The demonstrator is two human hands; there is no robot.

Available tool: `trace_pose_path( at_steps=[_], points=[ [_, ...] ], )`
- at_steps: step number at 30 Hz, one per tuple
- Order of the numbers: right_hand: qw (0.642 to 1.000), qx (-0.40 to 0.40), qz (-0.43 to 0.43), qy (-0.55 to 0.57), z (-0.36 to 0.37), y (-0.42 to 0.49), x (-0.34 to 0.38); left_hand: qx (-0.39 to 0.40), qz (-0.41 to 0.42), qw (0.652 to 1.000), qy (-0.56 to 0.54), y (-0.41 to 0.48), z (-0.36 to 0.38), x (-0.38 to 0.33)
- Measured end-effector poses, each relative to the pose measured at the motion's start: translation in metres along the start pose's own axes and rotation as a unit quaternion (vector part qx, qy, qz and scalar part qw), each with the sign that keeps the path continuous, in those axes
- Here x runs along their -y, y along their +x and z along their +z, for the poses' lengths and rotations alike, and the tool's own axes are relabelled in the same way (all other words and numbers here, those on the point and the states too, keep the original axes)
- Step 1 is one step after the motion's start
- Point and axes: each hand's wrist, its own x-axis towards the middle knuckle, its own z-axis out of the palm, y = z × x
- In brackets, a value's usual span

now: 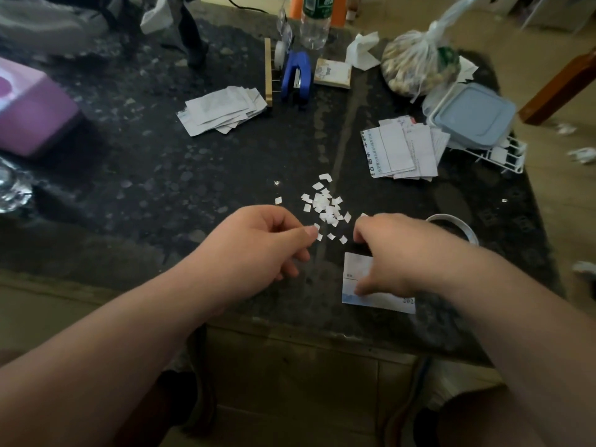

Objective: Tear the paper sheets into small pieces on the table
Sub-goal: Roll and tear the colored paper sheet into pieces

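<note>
A pile of small white paper pieces (325, 208) lies on the dark stone table (161, 195) just beyond my hands. My left hand (261, 243) has its fingers curled, and thumb and forefinger meet at a tiny scrap (316, 226) at the near edge of the pile. My right hand (396, 253) covers a white and blue paper sheet (354, 272) near the table's front edge, with curled fingers over its top and the thumb on its lower left part. Two stacks of untorn sheets lie farther back, one at the centre left (222, 109) and one at the right (403, 150).
At the back stand a blue stapler (296, 75), a plastic bottle (314, 24), a notepad (332, 72) and a tied plastic bag (416, 62). A lidded container (474, 114) on a white rack sits right. A purple box (32, 108) is at the left, and a white ring (464, 229) beside my right hand.
</note>
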Motion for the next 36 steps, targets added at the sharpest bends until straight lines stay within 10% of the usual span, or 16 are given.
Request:
trace_pose_path(
  at_steps=[7, 17, 26, 32, 36],
  points=[
    [0.996, 0.034, -0.006, 0.078, 0.015, -0.002, -0.011, 0.052, 0.006, 0.98, 0.191, 0.004, 0.02, 0.006],
    [0.898, 0.042, -0.136, 0.417, -0.002, -0.037, -0.058, 0.049, 0.082, 0.992, 0.077, 0.004, 0.042, -0.007],
    [0.769, -0.037, -0.057, 0.635, 0.004, -0.04, -0.072, 0.029, 0.039, 0.99, -0.133, 0.003, 0.049, -0.018],
    [0.8, -0.034, -0.104, 0.59, -0.004, -0.047, -0.07, 0.209, 0.032, 0.962, -0.175, 0.003, 0.038, -0.025],
    [0.806, 0.019, -0.145, 0.573, -0.01, -0.051, -0.069, 0.117, 0.077, 0.969, -0.205, -0.002, 0.039, -0.033]
  ],
)
